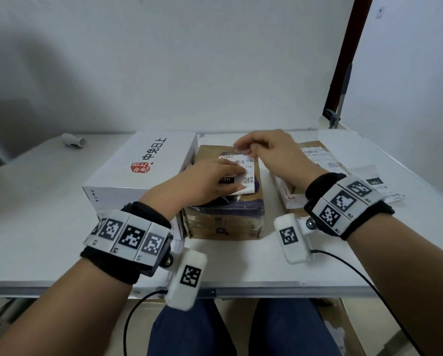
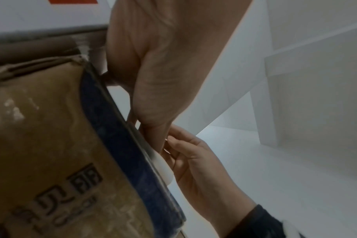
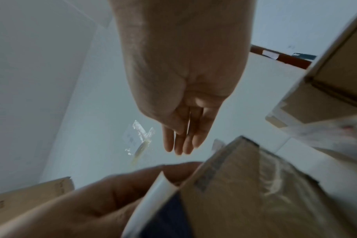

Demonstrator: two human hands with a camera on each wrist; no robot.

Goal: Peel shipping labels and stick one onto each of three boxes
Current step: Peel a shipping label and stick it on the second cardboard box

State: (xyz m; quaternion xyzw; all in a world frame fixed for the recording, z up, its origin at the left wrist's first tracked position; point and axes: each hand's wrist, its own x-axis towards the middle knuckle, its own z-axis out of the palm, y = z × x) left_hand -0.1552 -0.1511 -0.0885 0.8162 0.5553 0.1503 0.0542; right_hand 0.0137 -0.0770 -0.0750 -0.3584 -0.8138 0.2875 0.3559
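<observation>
The left hand (image 1: 210, 181) lay flat, fingers straight, on a label (image 1: 241, 173) atop the brown box (image 1: 225, 214), pressing its near part down. Just beyond it, the right hand (image 1: 274, 152) pinched the label's far edge between thumb and fingertips. The label's corner nearest the left hand curled up off the box. Left of the left hand, touching the brown box, stood a white box (image 1: 138, 170). Under the right wrist stood a third box (image 1: 315, 155), already bearing a label. Right of the right hand, a loose label sheet (image 1: 377, 183) lay on the bench (image 1: 35, 227). Far left of both hands lay a small white tube (image 1: 73, 141).
</observation>
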